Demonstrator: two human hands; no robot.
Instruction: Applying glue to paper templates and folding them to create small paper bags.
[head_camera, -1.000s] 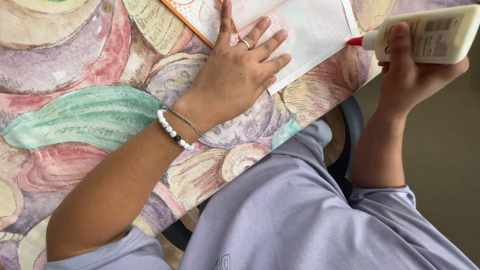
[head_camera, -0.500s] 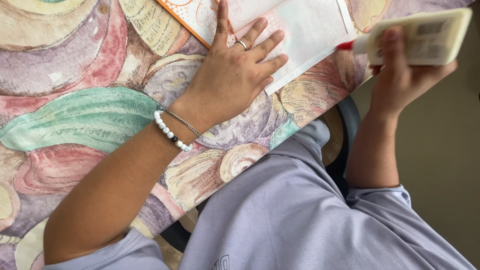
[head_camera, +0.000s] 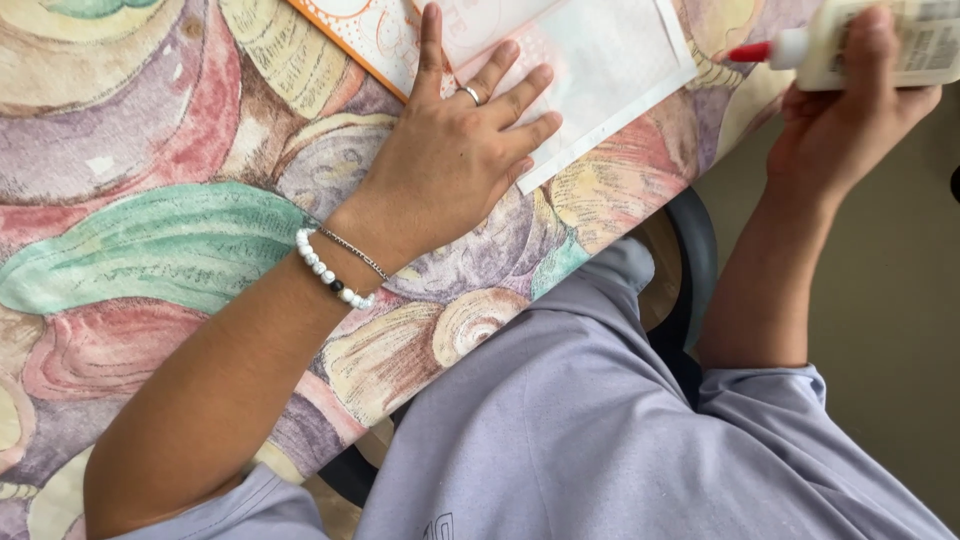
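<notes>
My left hand lies flat with fingers spread on a white sheet of paper at the table's edge, pressing it down. A ring sits on one finger, and a white bead bracelet and a thin chain circle the wrist. An orange-bordered card lies under the sheet's left side. My right hand is off the table to the right, wrapped around a white glue bottle with a red tip that points left toward the paper's corner.
The table wears a cloth with large painted shell shapes in green, pink and purple. A dark round chair seat shows below the table edge. My lavender shirt fills the lower frame. Plain tan floor lies at the right.
The view has shifted slightly. My right hand wobbled with the glue bottle and now holds its red tip level, close to the paper's right corner. My left hand stays flat on the sheet.
</notes>
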